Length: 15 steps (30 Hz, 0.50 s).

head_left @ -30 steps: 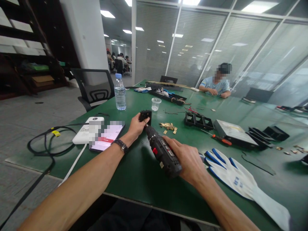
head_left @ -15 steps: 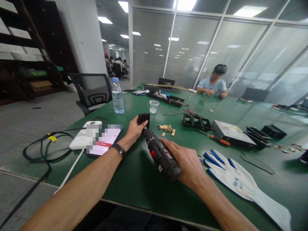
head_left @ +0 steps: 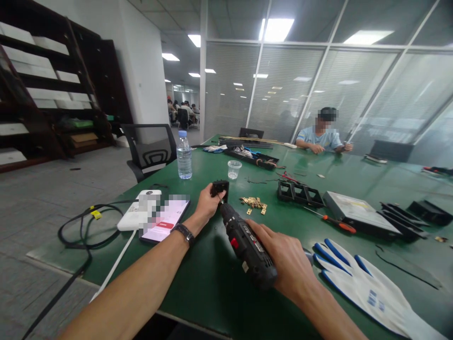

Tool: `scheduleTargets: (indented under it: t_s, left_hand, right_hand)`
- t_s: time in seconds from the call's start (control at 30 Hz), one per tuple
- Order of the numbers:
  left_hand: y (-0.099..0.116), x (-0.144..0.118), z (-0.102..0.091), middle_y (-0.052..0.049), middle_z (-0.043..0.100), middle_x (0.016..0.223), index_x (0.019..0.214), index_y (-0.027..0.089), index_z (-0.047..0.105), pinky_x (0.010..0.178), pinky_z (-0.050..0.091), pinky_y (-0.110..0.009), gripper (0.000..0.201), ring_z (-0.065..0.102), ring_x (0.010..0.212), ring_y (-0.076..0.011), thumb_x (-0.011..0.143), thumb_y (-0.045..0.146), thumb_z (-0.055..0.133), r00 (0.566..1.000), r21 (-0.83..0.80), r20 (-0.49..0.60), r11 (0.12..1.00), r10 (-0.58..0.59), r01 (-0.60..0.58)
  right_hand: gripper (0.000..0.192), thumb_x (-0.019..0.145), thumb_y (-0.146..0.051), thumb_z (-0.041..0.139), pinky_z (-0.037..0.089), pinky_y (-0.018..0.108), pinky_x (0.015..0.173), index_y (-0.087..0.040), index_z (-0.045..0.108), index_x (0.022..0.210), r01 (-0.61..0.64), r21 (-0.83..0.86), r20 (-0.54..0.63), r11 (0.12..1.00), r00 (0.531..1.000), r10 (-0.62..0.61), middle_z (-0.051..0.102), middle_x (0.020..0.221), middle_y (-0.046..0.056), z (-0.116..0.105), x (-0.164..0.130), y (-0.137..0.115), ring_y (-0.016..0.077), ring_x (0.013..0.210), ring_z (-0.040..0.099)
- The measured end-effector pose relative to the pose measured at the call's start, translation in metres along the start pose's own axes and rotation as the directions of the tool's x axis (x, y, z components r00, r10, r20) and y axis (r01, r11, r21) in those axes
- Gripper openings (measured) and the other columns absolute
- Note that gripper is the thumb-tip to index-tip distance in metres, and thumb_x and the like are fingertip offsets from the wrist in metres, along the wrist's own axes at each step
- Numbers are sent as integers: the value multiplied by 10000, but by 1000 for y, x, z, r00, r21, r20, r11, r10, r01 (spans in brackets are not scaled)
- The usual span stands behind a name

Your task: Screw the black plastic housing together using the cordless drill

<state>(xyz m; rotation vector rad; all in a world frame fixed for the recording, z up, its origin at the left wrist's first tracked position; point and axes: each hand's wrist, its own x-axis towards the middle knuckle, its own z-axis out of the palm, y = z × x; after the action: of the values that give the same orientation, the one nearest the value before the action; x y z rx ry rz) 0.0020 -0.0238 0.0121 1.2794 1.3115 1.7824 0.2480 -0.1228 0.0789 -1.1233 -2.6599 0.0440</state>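
My right hand (head_left: 279, 252) is wrapped round a black cordless drill (head_left: 247, 250) with a red switch on its side. The drill points away from me and to the left, its tip at a small black plastic part (head_left: 221, 189). My left hand (head_left: 208, 202) grips that part above the green table, a dark watch on the wrist. Whether the bit touches the part or a screw in it is too small to tell. A pile of small brass-coloured metal plates (head_left: 254, 204) lies just right of the part.
Beyond stand a water bottle (head_left: 184, 158) and a clear plastic cup (head_left: 234, 169). A phone (head_left: 166, 219) and white power bank (head_left: 136, 212) lie left. To the right are a black three-bay frame (head_left: 300, 194), a screwdriver (head_left: 339, 224) and a white-blue glove (head_left: 368, 283). Across the table sits a person (head_left: 320, 137).
The whole view has shifted, so everything sits lower and further right. Both my hands keep the same hold on the drill and the black part. The person opposite has raised one hand.
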Motion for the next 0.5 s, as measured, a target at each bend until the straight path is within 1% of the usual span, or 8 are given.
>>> scheduleTargets:
  t_s: [0.17,0.3,0.4,0.5]
  left_hand:
    - [0,0,-1,-24,658,836,894,171,633,734,455,-281,274,572,764,-149,698,349,705,997,90,-3,993,77,-77]
    - [-1,1,-1,-19,645,799,872,169,629,703,437,-272,258,558,741,-150,699,345,703,996,144,-16,986,88,-85]
    - [-3,2,-1,-24,649,816,884,165,632,718,438,-273,266,559,757,-150,701,347,703,996,130,-12,988,89,-87]
    - [-5,1,1,-32,662,854,938,160,638,750,448,-275,314,571,775,-145,698,349,709,997,61,-28,996,65,-63]
  right_hand:
    - [693,763,-321,584,380,312,635,-315,332,1408,6,-13,-4,1000,1000,-6,645,1165,41,-1,-1,1,244,835,664]
    - [670,765,-310,574,385,319,635,-304,353,1398,18,-31,6,999,1000,-18,650,1154,49,-2,-1,1,257,841,664]
    - [670,757,-297,578,397,317,650,-315,355,1388,11,1,4,1000,1000,-11,649,1158,40,-2,0,1,252,845,665]
    - [696,750,-267,577,409,310,663,-342,327,1395,5,46,1,999,1000,-5,648,1161,19,1,0,4,235,842,667]
